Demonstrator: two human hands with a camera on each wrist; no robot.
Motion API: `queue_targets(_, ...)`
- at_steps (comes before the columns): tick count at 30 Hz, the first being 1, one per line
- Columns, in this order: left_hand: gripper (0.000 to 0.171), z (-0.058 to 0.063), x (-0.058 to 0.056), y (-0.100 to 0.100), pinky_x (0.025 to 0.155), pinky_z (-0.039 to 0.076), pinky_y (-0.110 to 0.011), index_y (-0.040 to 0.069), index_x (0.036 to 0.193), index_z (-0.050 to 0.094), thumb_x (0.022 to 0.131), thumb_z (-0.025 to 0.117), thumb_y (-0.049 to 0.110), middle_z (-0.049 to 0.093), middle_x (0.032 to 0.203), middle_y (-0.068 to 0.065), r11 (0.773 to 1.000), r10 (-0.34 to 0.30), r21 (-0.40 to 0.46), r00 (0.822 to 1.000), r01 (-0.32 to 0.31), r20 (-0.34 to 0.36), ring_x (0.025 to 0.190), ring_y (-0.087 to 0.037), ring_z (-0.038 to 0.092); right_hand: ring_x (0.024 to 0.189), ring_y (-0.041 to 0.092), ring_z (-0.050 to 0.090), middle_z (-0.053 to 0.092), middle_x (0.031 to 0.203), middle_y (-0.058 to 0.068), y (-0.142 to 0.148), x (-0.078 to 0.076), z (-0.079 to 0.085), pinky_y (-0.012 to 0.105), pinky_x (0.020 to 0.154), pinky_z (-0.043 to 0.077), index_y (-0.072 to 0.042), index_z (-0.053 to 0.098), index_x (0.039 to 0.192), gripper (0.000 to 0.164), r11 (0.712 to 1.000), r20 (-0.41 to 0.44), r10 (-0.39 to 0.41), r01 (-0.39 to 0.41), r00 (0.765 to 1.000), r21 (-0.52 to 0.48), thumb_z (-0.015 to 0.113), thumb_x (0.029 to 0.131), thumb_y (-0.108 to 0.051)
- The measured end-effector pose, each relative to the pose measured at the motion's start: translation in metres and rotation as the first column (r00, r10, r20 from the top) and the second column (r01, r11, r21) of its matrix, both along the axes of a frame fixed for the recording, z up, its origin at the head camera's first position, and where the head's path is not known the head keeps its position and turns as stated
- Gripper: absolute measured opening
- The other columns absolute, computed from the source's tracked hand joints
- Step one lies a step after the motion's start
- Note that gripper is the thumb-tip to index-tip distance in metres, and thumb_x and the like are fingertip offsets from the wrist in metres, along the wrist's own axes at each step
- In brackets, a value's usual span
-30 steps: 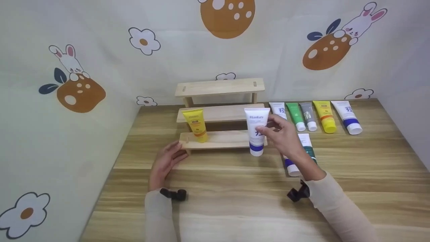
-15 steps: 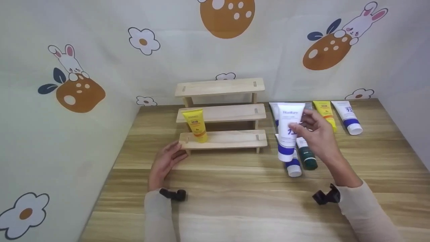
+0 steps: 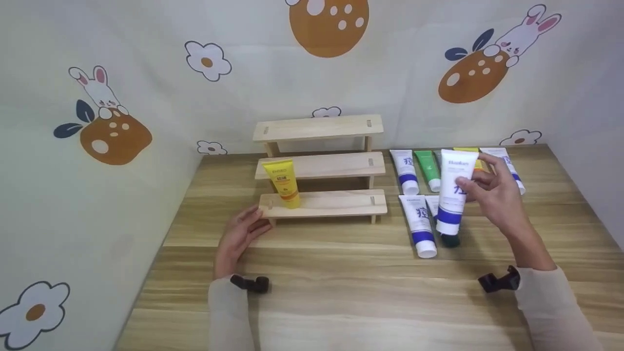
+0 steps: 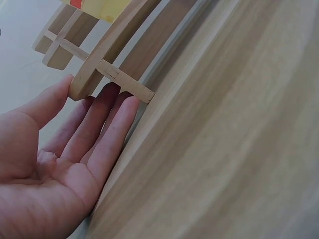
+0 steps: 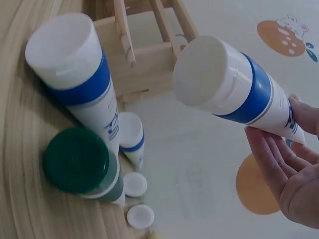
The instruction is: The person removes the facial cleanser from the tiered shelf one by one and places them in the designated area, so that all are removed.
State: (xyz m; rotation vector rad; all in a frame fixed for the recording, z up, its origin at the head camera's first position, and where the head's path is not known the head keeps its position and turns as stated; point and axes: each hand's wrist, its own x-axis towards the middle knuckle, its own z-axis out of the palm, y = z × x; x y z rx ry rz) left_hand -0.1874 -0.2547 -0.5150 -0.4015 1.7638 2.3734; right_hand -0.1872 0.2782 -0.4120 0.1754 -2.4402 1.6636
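Note:
My right hand (image 3: 499,197) holds a white squeeze tube (image 3: 457,190) with a blue band between thumb and fingers, cap end down, raised over the other tubes. In the right wrist view the tube's white cap (image 5: 199,72) faces the camera. My left hand (image 3: 240,236) grips the left end of the lowest step of a three-step wooden display stand (image 3: 331,204). The left wrist view shows the thumb at the board's end (image 4: 82,87) and the fingers under it beside the leg. A yellow tube (image 3: 283,183) stands on that step's left part, cap down.
Right of the stand, tubes lie in two rows on the wooden table (image 3: 341,282). A white and blue tube (image 3: 419,226) and a partly hidden green-capped tube (image 5: 75,159) lie in front. Behind are another white tube (image 3: 404,170), a green tube (image 3: 428,170) and several more. Patterned cloth backs the table.
My right hand has carried the white tube rightward, from in front of the stand's lowest step to over the lying tubes. My left hand and the yellow tube have stayed in place.

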Motion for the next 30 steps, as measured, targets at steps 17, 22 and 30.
queue_targets(17, 0.058, 0.001, 0.002, 0.0, 0.102, 0.059, -0.037, -0.004, 0.149, 0.035, 0.101, 0.061, 0.014, 0.062, 0.12, -0.011, 1.0, -0.015, -0.017, 1.0, 0.015, 0.002, 0.105, -0.02, 0.068, 0.083, 0.0, 0.069, 0.068, 0.106, 0.001, 0.056, -0.017, -0.026, 0.03, 0.074, 0.065, -0.017, 0.02, 0.158, 0.078, 0.978, 0.253, 0.068, -0.114, 0.965, 0.172, 0.066, 0.097, -0.034)
queue_targets(22, 0.058, 0.001, 0.003, 0.0, 0.101, 0.06, -0.035, -0.004, 0.15, 0.033, 0.101, 0.059, 0.013, 0.062, 0.114, -0.008, 1.0, -0.011, -0.026, 1.0, 0.011, 0.013, 0.102, -0.017, 0.068, 0.083, 0.003, 0.07, 0.069, 0.105, 0.003, 0.062, -0.019, -0.033, 0.032, 0.075, 0.065, -0.011, 0.019, 0.157, 0.083, 0.973, 0.317, 0.07, -0.135, 0.946, 0.188, 0.068, 0.096, -0.038)
queue_targets(30, 0.054, 0.002, 0.003, 0.0, 0.102, 0.059, -0.037, -0.003, 0.148, 0.037, 0.102, 0.059, 0.013, 0.059, 0.12, -0.01, 1.0, -0.001, -0.017, 1.0, 0.001, 0.028, 0.104, -0.019, 0.068, 0.093, 0.013, 0.071, 0.061, 0.127, 0.03, 0.068, -0.024, -0.043, 0.027, 0.079, 0.062, -0.012, 0.017, 0.157, 0.086, 0.961, 0.429, 0.071, -0.177, 0.901, 0.213, 0.067, 0.095, -0.044)
